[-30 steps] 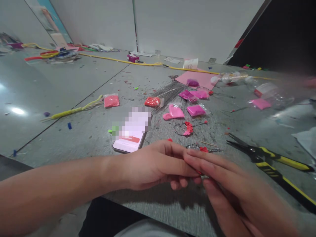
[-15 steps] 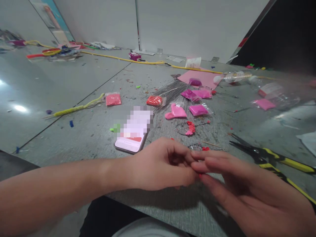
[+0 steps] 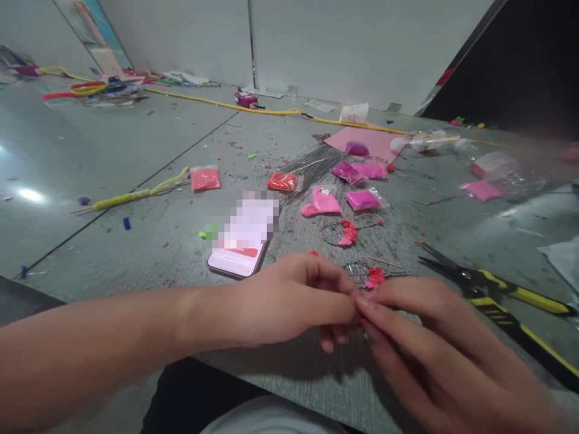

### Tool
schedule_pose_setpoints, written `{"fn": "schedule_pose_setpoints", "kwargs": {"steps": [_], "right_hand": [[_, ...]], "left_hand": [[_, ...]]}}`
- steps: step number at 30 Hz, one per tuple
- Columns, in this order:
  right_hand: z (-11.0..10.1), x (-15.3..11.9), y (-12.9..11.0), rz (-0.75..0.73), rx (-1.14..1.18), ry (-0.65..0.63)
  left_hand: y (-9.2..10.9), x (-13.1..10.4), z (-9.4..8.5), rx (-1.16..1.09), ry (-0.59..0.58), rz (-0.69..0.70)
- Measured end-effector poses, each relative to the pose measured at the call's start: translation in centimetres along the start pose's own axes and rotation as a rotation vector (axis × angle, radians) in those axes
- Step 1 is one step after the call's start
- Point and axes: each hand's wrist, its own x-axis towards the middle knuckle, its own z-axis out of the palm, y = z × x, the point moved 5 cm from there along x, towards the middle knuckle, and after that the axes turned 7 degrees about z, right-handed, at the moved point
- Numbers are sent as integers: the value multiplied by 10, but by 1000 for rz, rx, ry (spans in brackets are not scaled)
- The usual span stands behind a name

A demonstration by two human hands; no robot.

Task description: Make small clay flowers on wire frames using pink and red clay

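My left hand (image 3: 294, 301) reaches in from the left, its thumb and fingers pinched together. Against its fingertips press the closed fingertips of my right hand (image 3: 434, 337). A tiny bit of red clay (image 3: 363, 322) peeks out between them; most of it is hidden. Just beyond the fingers lies a wire piece with red and pink clay petals (image 3: 375, 277), partly covered by my right hand. A second wire loop with red petals (image 3: 347, 232) rests farther back. A thin wooden stick (image 3: 384, 262) lies between these two.
A phone (image 3: 242, 241) lies left of the hands, black-and-yellow pliers (image 3: 493, 289) at the right. Behind are pink clay (image 3: 322, 202), a red clay packet (image 3: 283, 181), a magenta packet (image 3: 363, 199), thin wires (image 3: 312, 163), a plastic bottle (image 3: 434, 140) and a yellow cord (image 3: 217, 105).
My right fingers have closed in and now overlap the left fingertips, covering more of the red clay. Some lower left fingers now show beneath. The petalled wire piece behind is more exposed.
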Motion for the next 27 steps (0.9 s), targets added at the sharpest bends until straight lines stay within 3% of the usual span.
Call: {"fn": "schedule_pose_setpoints", "kwargs": {"steps": [3, 10, 12, 14, 20, 27], "right_hand": [[-4, 3, 0, -4, -16, 3], [-7, -3, 9, 309, 38, 40], [-8, -11, 17, 559, 113, 142], [-7, -15, 19, 661, 200, 199], [3, -5, 33, 737, 491, 105], [4, 2, 35, 754, 545, 84]], "left_hand": [[-4, 1, 1, -130, 12, -66], [-1, 1, -1, -86, 89, -97], [-1, 1, -2, -77, 91, -96], [-2, 1, -2, -67, 92, -100], [-3, 2, -4, -70, 94, -97], [-4, 1, -3, -95, 78, -117]]}}
